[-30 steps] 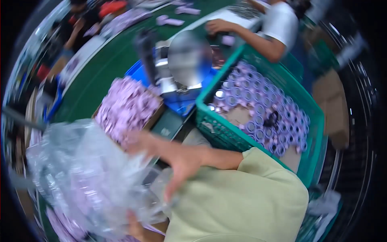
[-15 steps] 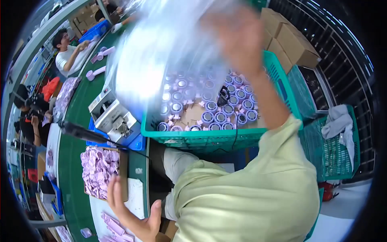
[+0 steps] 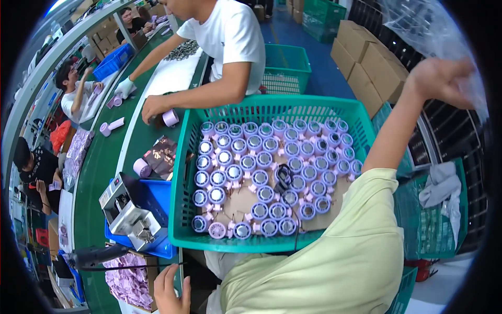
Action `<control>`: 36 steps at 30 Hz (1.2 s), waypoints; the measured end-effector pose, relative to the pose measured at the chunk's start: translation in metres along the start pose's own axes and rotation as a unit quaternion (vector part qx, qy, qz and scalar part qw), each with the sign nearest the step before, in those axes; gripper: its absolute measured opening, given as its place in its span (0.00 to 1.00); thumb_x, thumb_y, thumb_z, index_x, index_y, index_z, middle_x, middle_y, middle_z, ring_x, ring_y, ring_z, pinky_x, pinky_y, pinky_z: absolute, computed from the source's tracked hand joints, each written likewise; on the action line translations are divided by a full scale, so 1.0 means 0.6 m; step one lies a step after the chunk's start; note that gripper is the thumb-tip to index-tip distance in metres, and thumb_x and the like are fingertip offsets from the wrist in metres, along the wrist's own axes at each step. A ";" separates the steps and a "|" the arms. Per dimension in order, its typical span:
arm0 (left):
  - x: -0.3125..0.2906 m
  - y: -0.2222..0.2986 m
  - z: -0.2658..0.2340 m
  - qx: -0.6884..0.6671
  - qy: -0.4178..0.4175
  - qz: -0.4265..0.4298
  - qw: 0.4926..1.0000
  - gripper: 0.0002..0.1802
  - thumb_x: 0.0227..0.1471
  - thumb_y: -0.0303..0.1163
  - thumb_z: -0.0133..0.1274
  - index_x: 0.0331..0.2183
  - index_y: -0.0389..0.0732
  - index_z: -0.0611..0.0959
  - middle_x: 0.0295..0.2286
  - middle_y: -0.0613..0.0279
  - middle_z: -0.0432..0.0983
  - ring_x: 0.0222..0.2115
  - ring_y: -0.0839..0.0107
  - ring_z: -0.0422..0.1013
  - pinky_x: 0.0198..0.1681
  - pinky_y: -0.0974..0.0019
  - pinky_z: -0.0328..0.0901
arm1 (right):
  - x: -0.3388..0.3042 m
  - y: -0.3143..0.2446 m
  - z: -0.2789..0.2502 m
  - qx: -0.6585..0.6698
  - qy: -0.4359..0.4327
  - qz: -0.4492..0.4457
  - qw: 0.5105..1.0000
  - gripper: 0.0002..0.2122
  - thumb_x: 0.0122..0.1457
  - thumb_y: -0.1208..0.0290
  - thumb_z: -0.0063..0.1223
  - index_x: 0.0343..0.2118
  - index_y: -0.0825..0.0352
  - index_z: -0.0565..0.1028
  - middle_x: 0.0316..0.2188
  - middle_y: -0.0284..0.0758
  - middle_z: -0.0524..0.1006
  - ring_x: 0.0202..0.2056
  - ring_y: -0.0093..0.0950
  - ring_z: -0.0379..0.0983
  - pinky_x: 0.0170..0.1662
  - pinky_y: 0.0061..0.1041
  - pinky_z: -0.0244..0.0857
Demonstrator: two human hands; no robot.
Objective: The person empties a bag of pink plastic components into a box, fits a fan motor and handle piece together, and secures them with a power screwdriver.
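At the upper right, my right hand (image 3: 442,81) is raised with its fingers closed on a clear plastic sheet (image 3: 426,26). My left hand (image 3: 171,294) is at the lower left, its fingers apart and holding nothing. It is beside a box of small pink plastic parts (image 3: 128,280). Between my arms stands a green plastic crate (image 3: 235,245), uncovered. Rows of round lilac fan heads (image 3: 233,171) lie in it on cardboard. A black cable bundle (image 3: 283,178) lies among them.
A grey metal fixture (image 3: 133,217) stands in a blue tray (image 3: 166,251) left of the crate. Beyond it, a co-worker in a white shirt (image 3: 230,36) reaches over the green conveyor (image 3: 89,209). Cardboard boxes (image 3: 381,73) are stacked at the far right.
My right hand has swung the plastic sheet off to the right, uncovering the crate and the co-worker behind it. My left hand has stayed low and empty. The view has shifted.
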State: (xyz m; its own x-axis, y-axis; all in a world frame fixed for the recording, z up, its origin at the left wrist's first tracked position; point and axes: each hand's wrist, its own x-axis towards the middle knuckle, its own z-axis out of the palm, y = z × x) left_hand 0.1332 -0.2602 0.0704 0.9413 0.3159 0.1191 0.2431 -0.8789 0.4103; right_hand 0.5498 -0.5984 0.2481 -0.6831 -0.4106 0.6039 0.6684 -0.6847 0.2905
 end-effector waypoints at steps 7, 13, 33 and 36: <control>0.004 0.017 0.008 0.034 -0.020 -0.122 0.992 0.19 0.51 0.28 0.52 0.46 0.37 0.75 0.39 0.49 0.73 0.40 0.53 0.69 0.44 0.59 0.63 | -0.380 0.271 0.016 -0.238 -0.396 0.022 0.886 0.27 0.54 0.51 0.54 0.48 0.68 0.70 0.49 0.52 0.68 0.52 0.49 0.62 0.53 0.48 0.55; 0.009 0.031 0.007 0.056 -0.056 -0.177 0.981 0.18 0.52 0.29 0.51 0.46 0.37 0.75 0.37 0.49 0.74 0.38 0.53 0.70 0.43 0.60 0.63 | -0.571 0.249 -0.108 -0.176 -0.673 0.334 0.636 0.27 0.50 0.48 0.56 0.46 0.66 0.73 0.46 0.49 0.73 0.48 0.41 0.70 0.47 0.37 0.65; -0.057 -0.012 0.020 -0.047 -0.177 -0.289 0.940 0.22 0.54 0.38 0.51 0.47 0.34 0.73 0.42 0.41 0.72 0.43 0.49 0.70 0.45 0.58 0.63 | -0.576 0.098 -0.261 -0.123 -0.838 0.382 0.369 0.18 0.51 0.55 0.55 0.39 0.63 0.78 0.36 0.43 0.78 0.40 0.40 0.75 0.45 0.34 0.67; -0.107 -0.028 0.024 -0.041 -0.122 -0.298 0.946 0.25 0.52 0.40 0.52 0.47 0.33 0.74 0.42 0.43 0.73 0.44 0.50 0.69 0.48 0.58 0.63 | -0.576 0.091 -0.256 -0.065 -0.845 0.352 0.397 0.17 0.53 0.55 0.53 0.38 0.63 0.79 0.36 0.42 0.79 0.40 0.38 0.75 0.43 0.32 0.67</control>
State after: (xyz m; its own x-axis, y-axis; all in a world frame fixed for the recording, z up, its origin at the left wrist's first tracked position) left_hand 0.0717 -0.2707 0.0428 0.6716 0.6459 -0.3630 0.7376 -0.5370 0.4094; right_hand 0.7769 -0.5864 -0.0587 0.9058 0.3883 0.1695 0.4237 -0.8284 -0.3665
